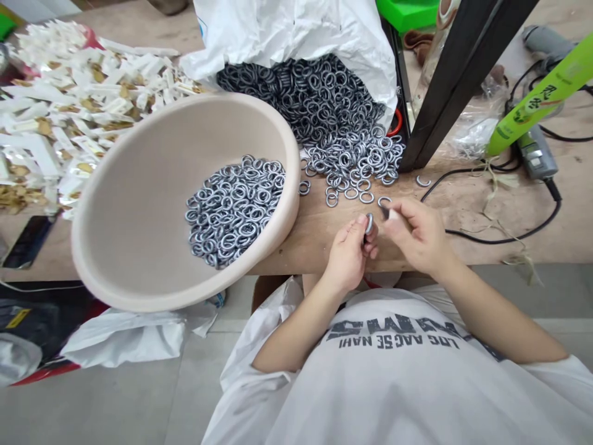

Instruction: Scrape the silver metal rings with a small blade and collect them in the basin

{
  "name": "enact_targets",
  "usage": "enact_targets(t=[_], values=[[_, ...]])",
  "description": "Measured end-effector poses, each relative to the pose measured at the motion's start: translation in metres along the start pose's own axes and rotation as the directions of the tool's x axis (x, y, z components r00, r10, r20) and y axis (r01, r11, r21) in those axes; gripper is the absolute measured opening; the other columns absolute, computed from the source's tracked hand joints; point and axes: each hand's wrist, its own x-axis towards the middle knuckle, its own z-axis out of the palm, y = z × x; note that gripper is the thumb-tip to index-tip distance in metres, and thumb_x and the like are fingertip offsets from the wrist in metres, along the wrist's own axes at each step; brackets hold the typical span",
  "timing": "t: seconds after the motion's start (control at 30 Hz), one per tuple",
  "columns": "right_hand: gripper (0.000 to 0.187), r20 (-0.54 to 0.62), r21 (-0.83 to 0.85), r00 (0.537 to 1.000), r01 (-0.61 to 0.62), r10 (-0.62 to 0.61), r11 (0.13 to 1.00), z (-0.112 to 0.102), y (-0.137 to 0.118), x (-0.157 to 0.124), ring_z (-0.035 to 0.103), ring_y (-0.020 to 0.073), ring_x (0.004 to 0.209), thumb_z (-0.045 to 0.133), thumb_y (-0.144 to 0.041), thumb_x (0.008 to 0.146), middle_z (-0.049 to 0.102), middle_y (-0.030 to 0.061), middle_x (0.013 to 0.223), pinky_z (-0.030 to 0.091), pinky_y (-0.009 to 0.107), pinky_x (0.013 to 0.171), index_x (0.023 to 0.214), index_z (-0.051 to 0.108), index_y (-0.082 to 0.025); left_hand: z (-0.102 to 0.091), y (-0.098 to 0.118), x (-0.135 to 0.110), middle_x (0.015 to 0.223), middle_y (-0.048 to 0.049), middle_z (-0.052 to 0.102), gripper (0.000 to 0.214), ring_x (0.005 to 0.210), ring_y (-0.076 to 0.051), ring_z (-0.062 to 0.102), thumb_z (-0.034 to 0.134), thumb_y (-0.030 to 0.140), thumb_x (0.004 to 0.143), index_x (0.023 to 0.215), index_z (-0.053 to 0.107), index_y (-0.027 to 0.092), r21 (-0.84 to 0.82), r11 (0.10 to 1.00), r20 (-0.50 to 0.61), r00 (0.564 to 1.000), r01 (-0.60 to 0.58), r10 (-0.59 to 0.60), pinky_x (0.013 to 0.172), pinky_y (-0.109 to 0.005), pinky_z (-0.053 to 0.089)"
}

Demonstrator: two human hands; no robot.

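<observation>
My left hand (346, 256) pinches a silver metal ring (369, 224) upright between thumb and fingers, just above the wooden workbench (315, 241). My right hand (414, 236) sits close beside it, with its fingers closed on a small white-and-dark object (390, 214). I cannot tell exactly what that object is. A loose ring (384, 201) lies just beyond its tip. A scatter of loose rings (352, 173) spreads across the bench ahead of both hands, and a large beige plastic basin (134, 210) holds a heap of similar rings (234, 210).
A white sack (296, 37) spills dark rings at the back. White packets (69, 117) are piled at the far left. A black metal post (458, 80), a green-handled tool (540, 93), a grey power tool (535, 151) and black cables (504, 228) lie to the right.
</observation>
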Motion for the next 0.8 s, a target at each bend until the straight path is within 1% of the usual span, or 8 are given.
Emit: enact_targets(t=[0.13, 0.33, 0.4, 0.5, 0.57, 0.63, 0.7, 0.8], values=[[0.031, 0.160, -0.287, 0.983, 0.135, -0.092, 0.948, 0.000, -0.007, -0.011, 0.054, 0.0164, 0.069, 0.052, -0.046, 0.100, 0.060, 0.0024, 0.076, 0.037, 0.031, 0.064, 0.082, 0.061, -0.021, 0.004, 0.004, -0.002, 0.065, 0.0050, 0.041, 0.041, 0.054, -0.007, 0.037, 0.076, 0.051, 0.079, 0.073, 0.051, 0.019, -0.006, 1.000, -0.114, 0.993, 0.000, -0.001, 0.048, -0.020, 0.035], [0.039, 0.164, -0.394, 0.976, 0.198, -0.143, 0.897, 0.005, -0.009, -0.013, 0.051, 0.0155, 0.066, 0.048, -0.049, 0.101, 0.059, 0.0025, 0.073, 0.030, 0.031, 0.060, 0.077, 0.058, -0.020, 0.005, 0.004, -0.003, 0.066, 0.0045, 0.043, 0.040, 0.055, -0.007, 0.039, 0.077, 0.050, 0.078, 0.075, 0.053, 0.018, -0.030, 0.999, -0.125, 0.992, 0.029, -0.032, 0.047, -0.020, 0.036], [0.043, 0.150, -0.389, 0.984, 0.144, -0.092, 0.910, 0.001, -0.003, -0.008, 0.051, 0.0155, 0.064, 0.044, -0.051, 0.102, 0.058, 0.0022, 0.070, 0.029, 0.031, 0.060, 0.074, 0.056, -0.021, 0.005, 0.002, -0.006, 0.065, 0.0050, 0.042, 0.041, 0.053, -0.006, 0.038, 0.077, 0.051, 0.079, 0.074, 0.052, 0.018, -0.023, 0.999, -0.085, 0.996, 0.027, -0.029, 0.047, -0.020, 0.036], [0.050, -0.010, -0.414, 0.991, -0.124, 0.132, 0.902, -0.011, 0.014, 0.005, 0.050, 0.0164, 0.061, 0.037, -0.055, 0.104, 0.056, 0.0016, 0.064, 0.029, 0.030, 0.059, 0.072, 0.055, -0.021, 0.003, -0.001, -0.012, 0.063, 0.0057, 0.038, 0.044, 0.052, -0.006, 0.035, 0.074, 0.051, 0.083, 0.069, 0.049, 0.018, 0.002, 0.999, 0.049, 0.998, 0.047, -0.047, 0.049, -0.020, 0.037], [0.049, -0.059, -0.469, 0.973, -0.223, 0.222, 0.855, -0.016, 0.025, 0.014, 0.056, 0.0192, 0.068, 0.038, -0.056, 0.103, 0.062, 0.0039, 0.071, 0.033, 0.031, 0.063, 0.079, 0.062, -0.021, -0.001, -0.001, -0.014, 0.063, 0.0054, 0.040, 0.043, 0.052, -0.006, 0.037, 0.073, 0.050, 0.084, 0.068, 0.049, 0.017, 0.023, 0.998, 0.083, 0.995, 0.054, -0.055, 0.051, -0.020, 0.040], [0.040, -0.024, -0.563, 0.974, -0.200, 0.226, 0.802, -0.016, 0.032, 0.021, 0.062, 0.0240, 0.082, 0.047, -0.054, 0.100, 0.070, 0.0083, 0.094, 0.037, 0.032, 0.068, 0.102, 0.069, -0.021, -0.007, 0.001, -0.011, 0.066, 0.0039, 0.047, 0.039, 0.055, -0.006, 0.043, 0.074, 0.047, 0.084, 0.071, 0.054, 0.016, 0.042, 0.999, 0.051, 0.998, 0.032, -0.034, 0.053, -0.020, 0.043], [0.041, 0.024, -0.653, 0.975, -0.153, 0.222, 0.741, -0.012, 0.035, 0.025, 0.064, 0.0281, 0.090, 0.056, -0.051, 0.096, 0.069, 0.0119, 0.112, 0.038, 0.034, 0.070, 0.123, 0.067, -0.023, -0.014, 0.005, -0.005, 0.072, 0.0014, 0.056, 0.032, 0.058, -0.006, 0.049, 0.076, 0.043, 0.082, 0.081, 0.062, 0.014, 0.062, 0.998, 0.016, 1.000, 0.012, -0.014, 0.057, -0.020, 0.047], [0.035, 0.045, -0.709, 0.972, -0.133, 0.233, 0.693, -0.004, 0.038, 0.029, 0.064, 0.0291, 0.090, 0.061, -0.043, 0.094, 0.066, 0.0129, 0.114, 0.039, 0.035, 0.069, 0.121, 0.068, -0.023, -0.026, 0.012, 0.004, 0.076, -0.0003, 0.064, 0.029, 0.061, -0.007, 0.055, 0.076, 0.034, 0.081, 0.101, 0.068, 0.014, 0.086, 0.996, -0.028, 0.999, -0.014, 0.016, 0.061, -0.019, 0.051]])
